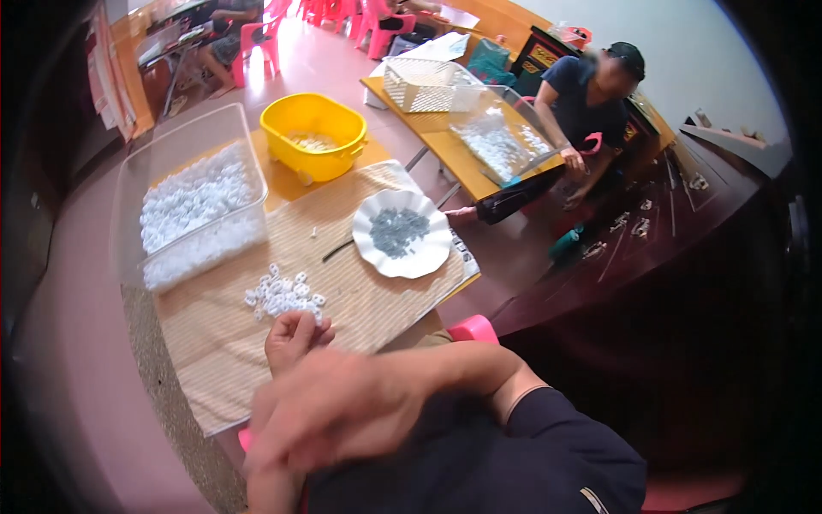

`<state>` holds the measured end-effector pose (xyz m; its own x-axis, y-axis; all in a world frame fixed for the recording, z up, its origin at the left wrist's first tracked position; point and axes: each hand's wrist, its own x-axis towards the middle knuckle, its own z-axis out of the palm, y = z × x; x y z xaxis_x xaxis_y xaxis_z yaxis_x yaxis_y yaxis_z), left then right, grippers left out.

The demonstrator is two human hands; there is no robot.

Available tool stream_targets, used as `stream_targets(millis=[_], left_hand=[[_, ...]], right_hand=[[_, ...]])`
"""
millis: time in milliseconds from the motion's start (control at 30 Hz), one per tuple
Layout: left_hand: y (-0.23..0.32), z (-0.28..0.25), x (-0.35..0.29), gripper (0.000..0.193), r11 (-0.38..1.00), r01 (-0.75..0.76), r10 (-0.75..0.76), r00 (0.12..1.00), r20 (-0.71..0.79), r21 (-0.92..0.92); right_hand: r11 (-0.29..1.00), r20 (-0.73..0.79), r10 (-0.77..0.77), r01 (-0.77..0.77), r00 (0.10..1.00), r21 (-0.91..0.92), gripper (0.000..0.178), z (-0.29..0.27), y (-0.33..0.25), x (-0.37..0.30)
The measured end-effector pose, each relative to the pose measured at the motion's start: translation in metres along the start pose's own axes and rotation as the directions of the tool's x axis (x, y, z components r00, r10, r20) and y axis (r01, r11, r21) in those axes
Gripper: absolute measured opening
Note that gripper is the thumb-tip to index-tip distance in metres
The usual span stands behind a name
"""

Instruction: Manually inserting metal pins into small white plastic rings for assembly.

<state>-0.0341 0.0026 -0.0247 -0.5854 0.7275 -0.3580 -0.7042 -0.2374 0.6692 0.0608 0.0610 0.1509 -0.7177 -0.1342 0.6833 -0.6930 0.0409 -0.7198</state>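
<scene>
My left hand (295, 336) is at the near edge of a small heap of white plastic pieces (282, 293) with dark holes. Its thumb and fingers are pinched together, and what they hold is hidden. Across my left forearm lies my right hand (321, 411), smeared by motion, so its fingers do not read. To the right of the heap, a white scalloped plate (377, 257) bears many small grey pieces (400, 231). A thin black strip (338, 250) and one tiny pale piece (314, 232) lie on the striped cloth (223, 360).
A clear plastic bin (257, 171) of white pieces stands at the left. Behind the cloth is a yellow tub (312, 163) with pale pieces inside. At another table (428, 141), with a white basket (419, 84) and clear bin, a person (591, 98) sits. Pink chairs (377, 30) stand farther back.
</scene>
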Motion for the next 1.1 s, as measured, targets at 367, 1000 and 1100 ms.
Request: stream_targets(millis=[367,1000,1100], left_hand=[[0.004,0.016,-0.018,0.009,0.999,-0.02,0.024,0.993,0.113,-0.04],[0.007,0.016,-0.009,0.013,0.997,-0.064,0.066,0.993,0.099,-0.031],[0.006,0.014,-0.008,0.011,0.997,-0.05,0.055,0.993,0.102,-0.052]], right_hand=[[0.602,0.089,-0.238,0.075,0.967,0.795,0.017,0.066,-0.023,0.053],[0.782,-0.269,0.45,-0.521,0.852,-0.343,0.023,-0.083,0.048,-0.079],[0.514,-0.416,0.507,-0.652,0.755,-0.558,0.017,-0.119,0.056,-0.098]])
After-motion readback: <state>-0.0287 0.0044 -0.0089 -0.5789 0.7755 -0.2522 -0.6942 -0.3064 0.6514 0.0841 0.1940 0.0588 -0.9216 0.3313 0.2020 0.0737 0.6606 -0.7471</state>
